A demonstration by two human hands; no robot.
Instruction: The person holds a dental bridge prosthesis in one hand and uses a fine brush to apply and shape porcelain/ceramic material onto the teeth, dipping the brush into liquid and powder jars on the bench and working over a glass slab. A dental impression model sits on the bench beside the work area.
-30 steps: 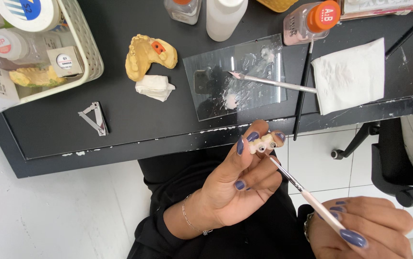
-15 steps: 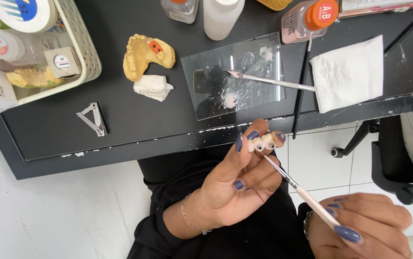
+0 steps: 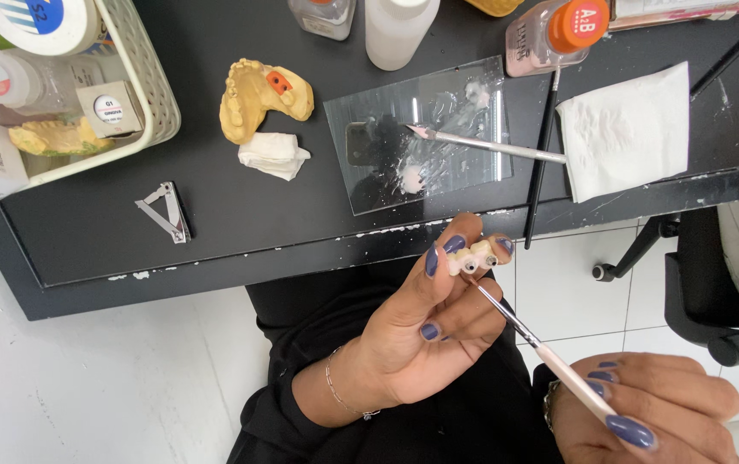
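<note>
I am pinching a small row of false teeth (image 3: 475, 256) between the thumb and fingertips (image 3: 456, 244) of my left hand (image 3: 416, 335), holding it just below the front edge of the desk (image 3: 215, 215), a little right of the frame's centre. My right hand (image 3: 644, 412), in the lower right corner, is gripping a thin brush (image 3: 528, 337) with its fingers closed around the pale handle; the dark tip is touching the underside of the teeth.

Just above, on the desk, a clear plastic sheet (image 3: 421, 137) is lying flat with pale smears on it, and a second brush (image 3: 489, 144) is resting across it, tip pointing left. A white napkin (image 3: 627, 129) is sitting to the right of the sheet, with a long dark brush (image 3: 541, 163) lying upright in the frame between them. To the left of the sheet, a yellow jaw cast (image 3: 258, 94) is lying beside a small white wad (image 3: 273, 155). A small metal tool (image 3: 165, 213) is lying further left, and a white basket (image 3: 142, 86) of jars is filling the upper left corner.
</note>
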